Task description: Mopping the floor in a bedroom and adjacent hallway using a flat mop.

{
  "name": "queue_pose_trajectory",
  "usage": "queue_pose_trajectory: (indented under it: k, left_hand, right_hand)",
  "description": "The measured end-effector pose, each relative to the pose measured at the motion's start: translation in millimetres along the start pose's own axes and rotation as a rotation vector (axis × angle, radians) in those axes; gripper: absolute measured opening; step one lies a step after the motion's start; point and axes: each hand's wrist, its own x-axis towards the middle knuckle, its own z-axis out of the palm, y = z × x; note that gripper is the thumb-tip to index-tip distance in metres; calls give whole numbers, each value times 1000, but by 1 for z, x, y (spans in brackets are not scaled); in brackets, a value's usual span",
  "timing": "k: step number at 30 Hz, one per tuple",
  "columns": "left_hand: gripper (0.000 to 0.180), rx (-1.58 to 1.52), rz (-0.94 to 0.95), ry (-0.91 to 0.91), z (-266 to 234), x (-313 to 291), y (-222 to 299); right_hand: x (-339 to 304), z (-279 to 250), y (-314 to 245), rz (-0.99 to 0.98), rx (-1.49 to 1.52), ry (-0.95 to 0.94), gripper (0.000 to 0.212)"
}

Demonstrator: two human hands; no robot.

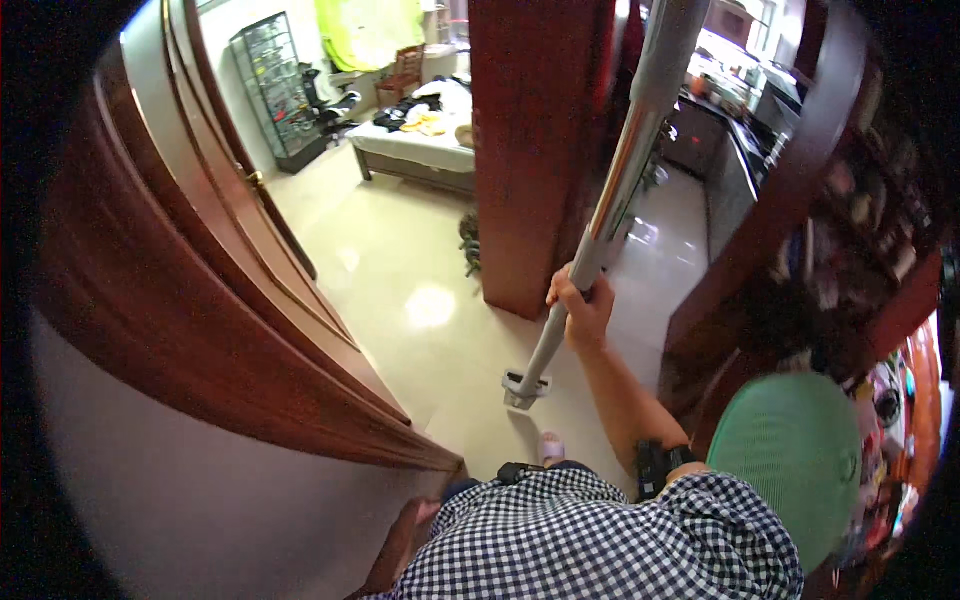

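My right hand [583,305] is closed around a long grey and silver pole [600,222], fingers wrapped about its grey lower section. The pole slants from the upper right down to the middle of the view. At its lower end is a grey plastic fitting [526,386] with an opening, just over or on the floor. Its upper end runs out of the picture. Low on the left, beside my checked shirt, a small part of my left hand [428,509] shows near the door frame; its fingers cannot be made out.
A brown wooden door [215,190] and its frame stand on the left. A dark red wall end [525,150] parts a bedroom with a bed [415,150] from a kitchen passage. A green chair back [790,450] is close on my right, by cluttered shelves.
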Motion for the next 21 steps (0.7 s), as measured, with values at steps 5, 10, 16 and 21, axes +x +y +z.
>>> queue_pose_trajectory:
  k: [5,10,16,21]
  left_hand:
    - [40,-473,-299,58,-42,-77,107]
    - [39,-328,-308,74,-53,-80,176]
    - [28,-264,242,271,-173,-32,351]
    - [32,-101,566,974,-326,-33,477]
  right_hand:
    - [32,-47,47,50,-32,31,9]
    - [68,-32,66,182,125,-151,10]
    - [121,-37,100,267,166,-223,14]
    - [162,7,87,181,263,-351,14]
